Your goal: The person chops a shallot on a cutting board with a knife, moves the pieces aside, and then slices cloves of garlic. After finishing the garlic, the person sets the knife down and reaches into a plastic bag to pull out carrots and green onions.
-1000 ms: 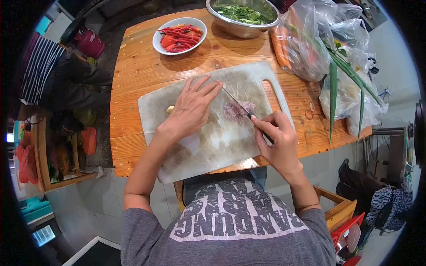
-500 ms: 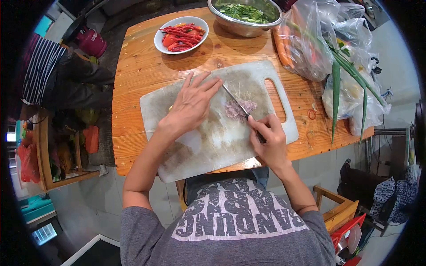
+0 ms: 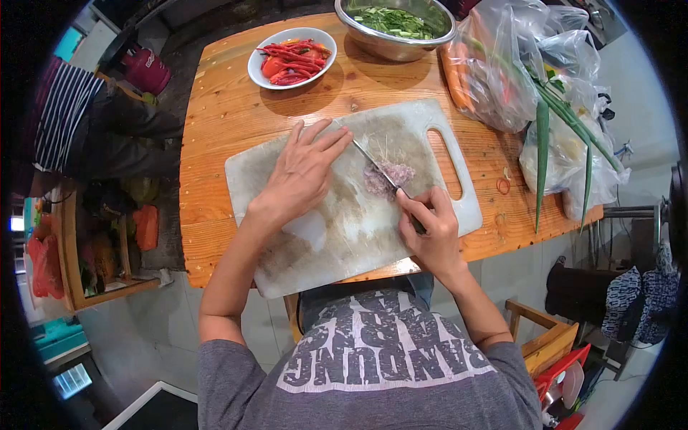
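Note:
My right hand (image 3: pixel 432 228) is wrapped around the dark handle of a knife (image 3: pixel 375 166). Its narrow blade slants up and left across a small heap of finely chopped pinkish-purple pieces, perhaps shallot (image 3: pixel 395 174). Over the board's left half, my left hand (image 3: pixel 304 172) is stretched out with its fingers apart, one fingertip right at the blade's tip. Beneath both lies a worn white cutting board (image 3: pixel 340 251), stained grey-brown, with a slotted handle on its right side. Thin pale scratches or shreds show just above the heap.
Beyond the board, a white bowl (image 3: pixel 252 70) holds red chilies and tomatoes, beside a metal bowl (image 3: pixel 387 49) of cut greens. Plastic bags (image 3: pixel 494 86) with carrots and long green leaves (image 3: pixel 542 165) fill the wooden table's (image 3: pixel 215 107) right side. A person in a striped top (image 3: pixel 68 122) stands at left.
My left hand has shifted slightly left, with its fingertips still by the knife's tip. The knife and right hand have moved only a little over the chopped heap.

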`<control>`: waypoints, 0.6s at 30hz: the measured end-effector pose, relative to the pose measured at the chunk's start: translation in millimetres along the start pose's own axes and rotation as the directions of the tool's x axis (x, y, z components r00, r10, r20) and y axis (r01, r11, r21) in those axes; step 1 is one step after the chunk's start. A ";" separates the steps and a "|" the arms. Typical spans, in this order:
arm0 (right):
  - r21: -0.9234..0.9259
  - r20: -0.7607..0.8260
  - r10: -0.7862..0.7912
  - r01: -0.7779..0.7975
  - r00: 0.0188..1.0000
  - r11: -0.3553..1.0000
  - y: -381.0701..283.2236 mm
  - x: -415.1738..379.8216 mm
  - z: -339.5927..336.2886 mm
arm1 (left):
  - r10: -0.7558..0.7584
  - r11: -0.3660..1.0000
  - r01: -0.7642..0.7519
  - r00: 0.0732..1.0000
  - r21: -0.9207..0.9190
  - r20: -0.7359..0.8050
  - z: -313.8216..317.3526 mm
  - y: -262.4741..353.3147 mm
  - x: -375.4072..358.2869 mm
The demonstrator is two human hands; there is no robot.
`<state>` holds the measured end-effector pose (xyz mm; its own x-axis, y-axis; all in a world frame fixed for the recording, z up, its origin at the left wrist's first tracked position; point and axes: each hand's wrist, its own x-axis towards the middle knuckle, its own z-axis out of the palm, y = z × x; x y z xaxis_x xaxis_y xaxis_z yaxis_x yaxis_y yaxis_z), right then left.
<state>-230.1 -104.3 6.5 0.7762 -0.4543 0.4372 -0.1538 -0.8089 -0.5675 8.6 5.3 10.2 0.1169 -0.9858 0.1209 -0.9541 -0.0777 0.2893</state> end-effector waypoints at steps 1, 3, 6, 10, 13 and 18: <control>0.000 0.000 0.004 -0.004 1.000 1.000 2.8 -0.1 1.0 | 0.002 1.000 -0.002 1.000 -0.002 0.006 -0.6 -1.5 1.6; 0.000 0.005 -0.005 0.005 1.000 1.000 -2.5 -1.0 -2.0 | -0.001 1.000 0.001 1.000 -0.005 0.011 0.8 -1.3 -2.3; 0.027 0.000 0.044 -0.044 0.999 0.999 1.2 -1.8 2.8 | -0.006 1.000 0.006 1.000 -0.006 -0.017 2.3 -3.1 -2.7; 0.046 0.030 0.014 -0.015 0.999 0.999 -4.9 11.9 -7.0 | 0.001 1.000 -0.001 0.999 -0.001 -0.044 -1.5 -6.7 -3.1; 0.040 0.033 -0.026 0.025 0.999 0.999 -15.9 13.1 -11.9 | 0.000 1.000 0.001 0.999 0.018 -0.037 -12.6 -3.1 -12.6; 0.057 0.033 -0.010 0.008 0.999 0.998 -0.2 -1.8 9.3 | -0.034 0.999 0.034 0.999 0.001 -0.022 0.8 -4.8 -22.2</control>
<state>-225.7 -99.8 -0.7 0.7972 -0.4340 0.4198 -0.1124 -0.7897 -0.6031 10.3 27.5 5.4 0.1554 -0.9790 0.1319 -0.9498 -0.1114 0.2924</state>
